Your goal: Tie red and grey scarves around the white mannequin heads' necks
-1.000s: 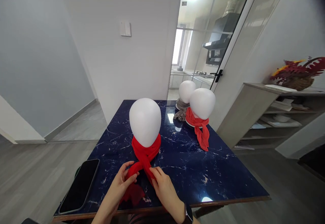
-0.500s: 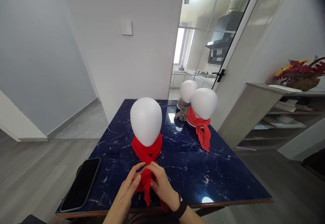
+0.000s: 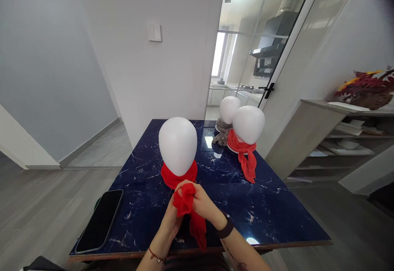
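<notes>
Pinching a bunched fold of the red scarf [image 3: 184,201], the left hand [image 3: 172,214] and right hand [image 3: 202,201] press close together just in front of the white head [image 3: 177,146] whose neck it wraps. Half a second ago they worked lower, slightly apart; now the fold pokes up between them and one end hangs below, suggesting the ends are being joined. The fingers hide the crossing. Left on the bench [image 3: 227,205] lies a phone [image 3: 100,221], well apart; far right, a coral scarf [image 3: 248,165] and grey scarf [image 3: 223,136] wrap two other heads [image 3: 248,124].
</notes>
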Demonstrator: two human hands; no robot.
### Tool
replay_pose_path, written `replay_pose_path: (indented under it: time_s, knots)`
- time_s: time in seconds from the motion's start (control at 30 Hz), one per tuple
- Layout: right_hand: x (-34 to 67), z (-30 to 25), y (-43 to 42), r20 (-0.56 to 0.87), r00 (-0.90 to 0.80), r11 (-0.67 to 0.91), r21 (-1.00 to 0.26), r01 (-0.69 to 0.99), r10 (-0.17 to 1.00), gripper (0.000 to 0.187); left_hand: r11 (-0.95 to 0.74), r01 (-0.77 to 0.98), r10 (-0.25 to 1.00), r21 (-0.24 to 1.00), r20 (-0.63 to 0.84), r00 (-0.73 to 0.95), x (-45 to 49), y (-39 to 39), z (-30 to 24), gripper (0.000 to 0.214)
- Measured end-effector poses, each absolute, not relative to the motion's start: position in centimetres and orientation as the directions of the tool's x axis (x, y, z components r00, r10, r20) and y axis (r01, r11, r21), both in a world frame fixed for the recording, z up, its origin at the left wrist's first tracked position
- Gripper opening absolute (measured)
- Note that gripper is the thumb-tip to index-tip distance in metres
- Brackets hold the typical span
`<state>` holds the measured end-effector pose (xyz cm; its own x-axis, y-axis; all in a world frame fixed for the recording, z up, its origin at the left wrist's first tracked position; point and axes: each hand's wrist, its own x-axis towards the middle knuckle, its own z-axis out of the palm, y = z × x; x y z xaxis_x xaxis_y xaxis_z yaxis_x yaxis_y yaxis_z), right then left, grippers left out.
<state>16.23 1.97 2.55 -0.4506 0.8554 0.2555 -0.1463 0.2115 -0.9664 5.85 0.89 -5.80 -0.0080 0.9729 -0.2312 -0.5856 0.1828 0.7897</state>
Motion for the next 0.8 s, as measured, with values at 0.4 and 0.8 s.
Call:
replay_pose_path:
  time_s: [0.4, 0.8]
  knots:
    - [17.9, -4.1, 6.5, 0.221, -0.238, 0.213, -0.975, -0.058, 0.946, 0.021, 0.371, -0.698, 0.876, 0.612, -0.481, 0.044, 4.4, 0.9, -4.5, 0.032]
    - [17.7, -3.5, 7.9, 0.334, -0.395, 0.488, -0.773, 0.405, 0.856, 0.03, 0.146, -0.607, 0.959, 0.781, -0.263, -0.107, 4.7, 1.0, -5.6, 0.024]
